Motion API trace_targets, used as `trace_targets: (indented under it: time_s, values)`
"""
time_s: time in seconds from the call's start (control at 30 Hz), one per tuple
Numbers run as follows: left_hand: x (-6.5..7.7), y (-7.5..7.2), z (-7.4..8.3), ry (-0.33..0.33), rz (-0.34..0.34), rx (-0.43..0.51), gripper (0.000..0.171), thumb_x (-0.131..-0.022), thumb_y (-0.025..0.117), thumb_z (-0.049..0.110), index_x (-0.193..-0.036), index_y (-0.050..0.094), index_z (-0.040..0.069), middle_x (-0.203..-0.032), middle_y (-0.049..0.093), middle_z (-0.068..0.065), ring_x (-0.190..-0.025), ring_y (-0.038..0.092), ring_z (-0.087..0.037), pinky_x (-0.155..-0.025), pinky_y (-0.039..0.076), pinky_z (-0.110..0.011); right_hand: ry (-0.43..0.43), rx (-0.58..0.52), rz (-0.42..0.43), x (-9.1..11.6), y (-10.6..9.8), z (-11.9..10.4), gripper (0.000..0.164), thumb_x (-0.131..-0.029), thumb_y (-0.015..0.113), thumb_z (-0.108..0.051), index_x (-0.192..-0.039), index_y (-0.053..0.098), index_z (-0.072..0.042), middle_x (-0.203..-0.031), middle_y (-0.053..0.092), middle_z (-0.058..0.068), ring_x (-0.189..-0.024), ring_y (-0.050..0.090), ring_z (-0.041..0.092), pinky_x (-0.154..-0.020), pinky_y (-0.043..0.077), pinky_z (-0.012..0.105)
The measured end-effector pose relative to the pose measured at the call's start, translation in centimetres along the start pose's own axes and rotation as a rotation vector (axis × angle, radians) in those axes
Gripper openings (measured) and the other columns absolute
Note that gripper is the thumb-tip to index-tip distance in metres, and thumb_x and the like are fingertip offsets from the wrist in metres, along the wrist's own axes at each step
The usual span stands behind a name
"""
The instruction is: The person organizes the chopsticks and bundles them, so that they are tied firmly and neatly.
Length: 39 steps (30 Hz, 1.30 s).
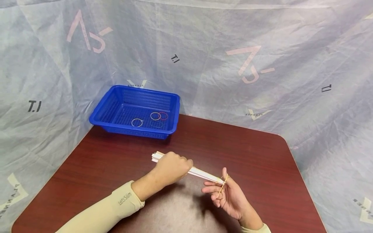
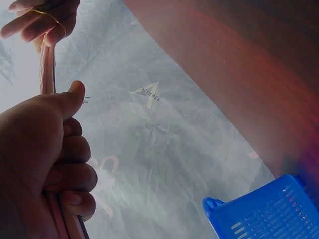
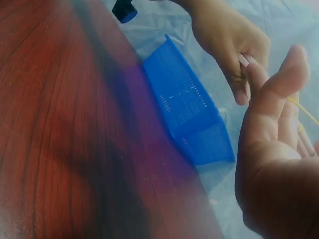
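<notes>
My left hand (image 1: 174,166) grips a bundle of long, thin white sticks (image 1: 204,175), its fingers curled round the middle. One end of the bundle sticks out past the left side of that hand; the other points at my right hand (image 1: 230,197). A thin yellow rubber band (image 1: 222,186) is stretched between the thumb and fingers of my right hand, which are spread apart. The band lies at the bundle's right end; whether it passes fully round the sticks I cannot tell. In the left wrist view, the rubber band (image 2: 47,15) crosses the right hand's fingers.
A blue plastic basket (image 1: 134,129) stands at the back left of the dark red table (image 1: 247,152). Inside lie several loose rubber bands, among them a pale one (image 1: 137,126) and a red one (image 1: 167,117). Grey printed cloth (image 1: 204,64) hangs behind the table.
</notes>
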State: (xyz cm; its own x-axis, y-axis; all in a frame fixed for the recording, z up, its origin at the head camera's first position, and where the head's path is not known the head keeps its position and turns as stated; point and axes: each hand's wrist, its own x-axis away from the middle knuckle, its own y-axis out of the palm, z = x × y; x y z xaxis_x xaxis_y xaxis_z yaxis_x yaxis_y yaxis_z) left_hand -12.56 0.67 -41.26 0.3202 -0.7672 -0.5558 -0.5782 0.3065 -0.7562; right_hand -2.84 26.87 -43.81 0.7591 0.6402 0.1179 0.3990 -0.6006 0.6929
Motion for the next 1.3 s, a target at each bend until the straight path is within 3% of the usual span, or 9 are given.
trace_targets:
  time_s: [0.17, 0.3, 0.47, 0.63, 0.77, 0.87, 1.0, 1.2, 1.3]
  values:
    - [-0.2, 0.0, 0.1, 0.023, -0.004, -0.014, 0.023, -0.079, 0.075, 0.017, -0.066, 0.059, 0.025, -0.052, 0.058, 0.007, -0.046, 0.058, -0.007, -0.042, 0.04, -0.028, 0.038, 0.087, 0.131, -0.3, 0.6, 0.2, 0.071, -0.114, 0.018, -0.052, -0.112, 0.074, -0.009, -0.107, 0.083, 0.005, -0.069, 0.076, 0.002, -0.058, 0.055, 0.017]
    - [-0.2, -0.1, 0.3, 0.002, -0.036, -0.011, 0.022, -0.078, 0.077, 0.02, -0.067, 0.06, 0.025, -0.053, 0.06, 0.007, -0.047, 0.06, -0.008, -0.042, 0.041, -0.028, 0.019, 0.139, 0.224, -0.6, 0.9, 0.5, 0.056, -0.115, 0.027, -0.039, -0.102, 0.075, -0.014, -0.095, 0.084, 0.0, -0.057, 0.067, -0.002, -0.051, 0.048, 0.014]
    - [0.1, 0.1, 0.7, -0.048, -0.115, 0.027, 0.025, -0.074, 0.083, 0.033, -0.068, 0.061, 0.025, -0.055, 0.063, 0.009, -0.047, 0.061, -0.008, -0.043, 0.043, -0.03, -0.008, 0.166, 0.307, -0.6, 1.5, 0.8, 0.05, -0.113, 0.027, -0.032, -0.1, 0.072, -0.016, -0.088, 0.083, -0.004, -0.054, 0.057, -0.002, -0.048, 0.04, 0.013]
    - [0.4, 0.4, 0.6, -0.06, -0.109, 0.035, 0.026, -0.074, 0.083, 0.034, -0.068, 0.06, 0.024, -0.056, 0.063, 0.008, -0.047, 0.061, -0.009, -0.043, 0.045, -0.03, -0.021, 0.129, 0.279, -0.3, 2.0, 1.1, 0.054, -0.107, 0.017, -0.026, -0.106, 0.068, -0.012, -0.093, 0.082, 0.0, -0.058, 0.052, 0.0, -0.047, 0.037, 0.014]
    - [0.4, 0.5, 0.3, -0.075, -0.099, 0.03, 0.028, -0.074, 0.084, 0.036, -0.068, 0.06, 0.024, -0.057, 0.064, 0.008, -0.048, 0.063, -0.01, -0.044, 0.048, -0.031, -0.088, 0.051, 0.159, -0.1, 1.8, 1.3, 0.06, -0.102, 0.009, -0.023, -0.109, 0.066, -0.009, -0.096, 0.08, 0.002, -0.06, 0.042, 0.005, -0.048, 0.032, 0.017]
    - [0.4, 0.4, 0.1, -0.102, -0.137, 0.034, 0.031, -0.073, 0.085, 0.04, -0.069, 0.06, 0.024, -0.058, 0.065, 0.009, -0.049, 0.064, -0.01, -0.046, 0.05, -0.033, -0.137, -0.005, 0.091, 0.0, 1.6, 1.6, 0.06, -0.101, 0.007, -0.02, -0.109, 0.065, -0.009, -0.097, 0.079, 0.001, -0.063, 0.046, 0.006, -0.05, 0.03, 0.02]
    - [0.4, 0.5, 0.1, -0.144, -0.186, 0.054, 0.033, -0.076, 0.084, 0.044, -0.07, 0.06, 0.023, -0.059, 0.065, 0.009, -0.049, 0.064, -0.012, -0.046, 0.05, -0.034, -0.271, 0.033, 0.165, -0.3, 1.9, 2.5, 0.045, -0.101, 0.013, -0.01, -0.103, 0.058, -0.014, -0.092, 0.076, -0.002, -0.067, 0.056, 0.004, -0.054, 0.031, 0.021]
    - [0.2, 0.5, 0.1, -0.223, -0.198, 0.059, 0.033, -0.081, 0.08, 0.042, -0.068, 0.057, 0.022, -0.056, 0.064, 0.007, -0.047, 0.063, -0.014, -0.044, 0.048, -0.034, -0.718, 0.315, 0.454, -1.5, 3.6, 4.5, 0.028, -0.099, 0.031, 0.012, -0.099, 0.047, -0.011, -0.088, 0.067, -0.002, -0.06, 0.055, 0.004, -0.04, 0.023, 0.034]
    - [0.0, 0.4, 0.0, -0.244, -0.196, 0.059, 0.033, -0.082, 0.079, 0.041, -0.068, 0.057, 0.021, -0.056, 0.064, 0.006, -0.047, 0.063, -0.016, -0.044, 0.048, -0.034, -0.853, 0.406, 0.573, -2.0, 4.2, 5.1, 0.026, -0.099, 0.039, 0.018, -0.105, 0.055, -0.001, -0.088, 0.063, 0.001, -0.055, 0.056, 0.005, -0.03, 0.026, 0.036]
